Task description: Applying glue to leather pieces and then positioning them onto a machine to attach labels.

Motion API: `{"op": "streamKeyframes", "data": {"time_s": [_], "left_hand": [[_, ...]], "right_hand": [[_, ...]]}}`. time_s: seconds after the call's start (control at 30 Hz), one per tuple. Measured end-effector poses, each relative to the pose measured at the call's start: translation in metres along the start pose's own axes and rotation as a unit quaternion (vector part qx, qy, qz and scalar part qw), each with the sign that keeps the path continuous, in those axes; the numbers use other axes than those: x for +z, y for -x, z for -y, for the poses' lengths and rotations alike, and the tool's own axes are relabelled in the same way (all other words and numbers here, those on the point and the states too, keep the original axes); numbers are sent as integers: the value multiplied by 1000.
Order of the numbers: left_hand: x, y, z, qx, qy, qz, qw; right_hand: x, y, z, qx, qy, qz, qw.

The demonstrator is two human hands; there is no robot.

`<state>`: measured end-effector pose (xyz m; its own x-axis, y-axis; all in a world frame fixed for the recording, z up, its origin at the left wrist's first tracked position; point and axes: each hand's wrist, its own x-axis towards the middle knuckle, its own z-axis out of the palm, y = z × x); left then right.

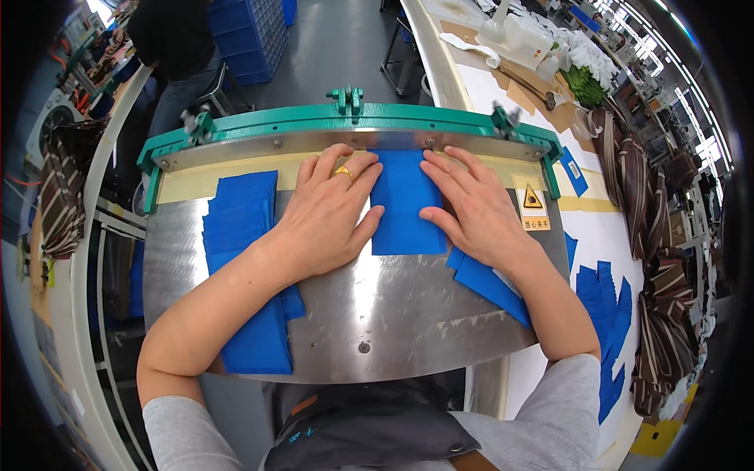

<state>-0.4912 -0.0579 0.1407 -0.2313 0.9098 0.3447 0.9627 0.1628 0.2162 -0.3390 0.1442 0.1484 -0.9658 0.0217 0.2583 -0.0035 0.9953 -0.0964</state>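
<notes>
A blue fabric piece [405, 206] lies flat at the centre of a steel plate [330, 330], its far edge at a green-framed metal bar [314, 114]. My left hand [318, 212], a ring on one finger, rests open with fingertips at the piece's left edge. My right hand [475, 204] lies open, fingertips on the piece's right side. Overlapping blue pieces [239, 208] sit to the left, partly under my left forearm. More blue pieces [491, 290] lie beneath and beside my right wrist.
Blue pieces [597, 306] lie on the white-covered right bench, with striped cloth [660, 330], white containers and a hammer [534, 90]. A person [169, 55] in dark clothes is at the back left near stacked blue crates [243, 39]. A warning label [534, 208] is on the plate.
</notes>
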Motion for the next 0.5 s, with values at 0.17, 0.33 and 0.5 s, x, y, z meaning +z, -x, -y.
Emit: {"op": "streamKeyframes", "data": {"time_s": [0.17,0.33,0.5], "left_hand": [[3,3,1,6,-10,-4,1000],[-1,6,-3,19,-49,-10,999],[-23,-5,-14,-39,-115,103,987]], "right_hand": [[2,1,-2,-7,-1,-2,1000],[3,2,-3,-40,26,-51,998],[-19,-1,5,-61,-52,-69,994]]}}
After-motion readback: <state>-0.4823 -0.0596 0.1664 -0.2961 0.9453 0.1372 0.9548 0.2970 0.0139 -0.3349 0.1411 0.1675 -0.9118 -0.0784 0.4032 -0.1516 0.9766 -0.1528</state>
